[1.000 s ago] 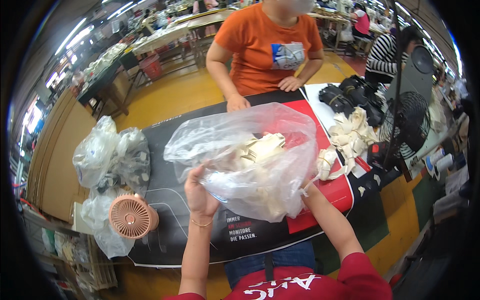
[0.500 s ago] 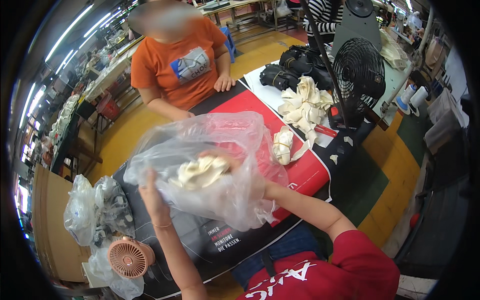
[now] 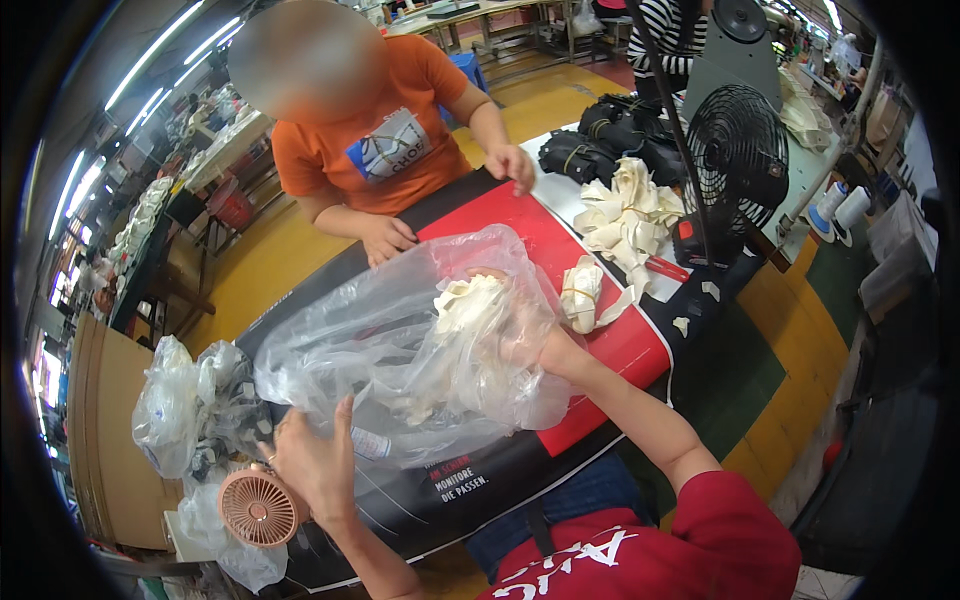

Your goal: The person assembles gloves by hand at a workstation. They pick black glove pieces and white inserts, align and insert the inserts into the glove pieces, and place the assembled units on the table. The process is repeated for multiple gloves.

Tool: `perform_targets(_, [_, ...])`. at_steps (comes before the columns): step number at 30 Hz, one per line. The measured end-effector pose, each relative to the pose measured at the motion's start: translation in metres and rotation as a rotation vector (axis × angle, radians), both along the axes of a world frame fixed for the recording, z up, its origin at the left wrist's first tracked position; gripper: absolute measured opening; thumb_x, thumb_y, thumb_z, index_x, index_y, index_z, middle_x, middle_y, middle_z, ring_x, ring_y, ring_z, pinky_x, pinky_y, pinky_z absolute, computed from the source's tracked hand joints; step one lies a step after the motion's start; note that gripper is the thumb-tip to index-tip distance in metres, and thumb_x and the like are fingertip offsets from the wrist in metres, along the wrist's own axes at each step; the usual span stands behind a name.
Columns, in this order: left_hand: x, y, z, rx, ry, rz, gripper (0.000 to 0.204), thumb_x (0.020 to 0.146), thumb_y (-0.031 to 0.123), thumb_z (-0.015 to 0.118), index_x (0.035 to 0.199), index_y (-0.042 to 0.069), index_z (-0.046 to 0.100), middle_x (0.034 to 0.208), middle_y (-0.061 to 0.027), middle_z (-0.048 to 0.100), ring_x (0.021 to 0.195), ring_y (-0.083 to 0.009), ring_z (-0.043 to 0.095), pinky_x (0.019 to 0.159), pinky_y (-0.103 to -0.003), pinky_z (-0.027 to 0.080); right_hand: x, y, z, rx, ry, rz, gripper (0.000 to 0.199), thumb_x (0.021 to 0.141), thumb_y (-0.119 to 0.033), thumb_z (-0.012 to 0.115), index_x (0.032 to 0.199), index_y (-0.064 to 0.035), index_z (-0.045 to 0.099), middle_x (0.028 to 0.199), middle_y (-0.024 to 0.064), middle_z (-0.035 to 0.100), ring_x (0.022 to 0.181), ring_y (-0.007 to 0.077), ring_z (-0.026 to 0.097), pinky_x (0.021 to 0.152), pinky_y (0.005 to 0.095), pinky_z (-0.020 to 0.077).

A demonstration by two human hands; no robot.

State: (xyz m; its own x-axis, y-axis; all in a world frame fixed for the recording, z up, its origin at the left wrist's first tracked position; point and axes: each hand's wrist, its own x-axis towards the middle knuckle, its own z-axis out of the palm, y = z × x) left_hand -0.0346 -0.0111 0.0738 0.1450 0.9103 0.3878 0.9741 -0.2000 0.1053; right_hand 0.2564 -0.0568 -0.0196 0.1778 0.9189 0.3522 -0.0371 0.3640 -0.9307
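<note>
On the table in front of me a clear plastic bag (image 3: pixel 330 350) is spread out. My right hand (image 3: pixel 525 330) is in the bag, seen partly through the plastic, closed round a bundle of cream fabric pieces (image 3: pixel 468 305). More cream pieces show through the film below it. My left hand (image 3: pixel 315 460) is at the bag's near left edge, thumb and fingers apart, holding nothing. A small white label (image 3: pixel 370 443) shows beside its thumb. Right of the bag lies another cream bundle (image 3: pixel 581 293) tied with a band.
A co-worker in an orange shirt (image 3: pixel 440 110) stands across the table, both hands over its far edge. Loose cream pieces (image 3: pixel 632 215), black bundles (image 3: pixel 580 155) and a black fan (image 3: pixel 738 160) are at the right. A small pink fan (image 3: pixel 258 507) and filled plastic bags (image 3: pixel 165 410) stand left.
My left hand has left the bag and moved down. My right hand has carried the cream bundle to the right. The bag lies flatter, and the co-worker leans in with a raised hand.
</note>
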Motion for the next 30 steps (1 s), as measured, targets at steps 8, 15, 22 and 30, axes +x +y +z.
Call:
perform_targets(8, [0.081,-0.059,0.060,0.238,-0.419,-0.602,0.038,0.070,0.032,0.086,0.090,0.005,0.068,0.099,-0.0101,0.068,0.100,-0.0320,0.063,0.097,-0.045,0.043,-0.053,-0.012,0.040,0.201,-0.442,-0.188,0.063,0.082,0.000,0.064,0.141,0.0002,0.044,0.127,0.0193,0.055,0.110,0.0326,0.060,0.092,0.0381,0.0517])
perform_targets(15, [0.086,-0.002,0.013,0.104,-0.652,-0.614,0.016,0.085,0.010,0.075,0.079,0.000,0.062,0.079,-0.0101,0.063,0.075,-0.0275,0.063,0.070,-0.037,0.047,-0.050,-0.036,0.058,-0.155,-0.703,-0.056,0.064,0.079,0.002,0.065,0.139,0.0039,0.043,0.116,0.0249,0.056,0.103,0.0410,0.062,0.088,0.0437,0.0524])
perform_targets(22, [0.033,-0.028,-0.033,0.201,-0.620,-0.510,0.015,0.086,0.003,0.071,0.081,-0.001,0.058,0.084,-0.0125,0.066,0.078,-0.0261,0.065,0.073,-0.036,0.049,-0.022,-0.084,0.066,0.164,0.083,-0.202,0.071,0.082,0.002,0.072,0.146,-0.0032,0.040,0.136,0.0146,0.055,0.122,0.0206,0.057,0.104,0.0338,0.0472])
perform_targets(30, [0.022,-0.089,-0.070,-0.104,-0.673,-0.495,0.020,0.082,0.009,0.074,0.089,0.002,0.057,0.123,-0.0222,0.061,0.115,-0.0378,0.057,0.099,-0.044,0.043,0.017,-0.098,0.094,0.321,0.792,-0.315,0.075,0.083,0.009,0.063,0.151,-0.0065,0.034,0.138,0.0105,0.051,0.122,0.0222,0.056,0.102,0.0368,0.0493])
